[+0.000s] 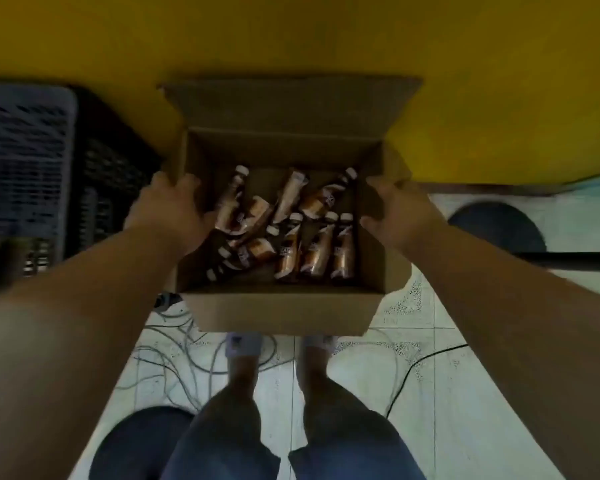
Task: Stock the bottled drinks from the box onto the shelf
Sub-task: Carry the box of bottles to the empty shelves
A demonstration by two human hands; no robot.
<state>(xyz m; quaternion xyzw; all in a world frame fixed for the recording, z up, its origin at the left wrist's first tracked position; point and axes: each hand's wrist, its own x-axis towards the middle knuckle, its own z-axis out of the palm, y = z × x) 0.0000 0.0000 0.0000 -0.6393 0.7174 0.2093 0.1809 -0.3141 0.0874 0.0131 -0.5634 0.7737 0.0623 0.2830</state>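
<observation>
An open cardboard box [281, 313] is held in front of me above my feet, its flaps spread outward. Several brown bottled drinks [288, 251] with white caps lie jumbled on its bottom; three on the right lie side by side. My left hand [174, 209] grips the box's left wall, fingers over the rim. My right hand [395, 213] grips the right wall the same way. No shelf is visible in this view.
A yellow wall [326, 36] fills the top. Dark plastic crates [49, 161] stand at the left. Loose cables [174, 355] trail over the tiled floor by my feet. A dark round object [496, 223] and a black bar [575, 261] sit at the right.
</observation>
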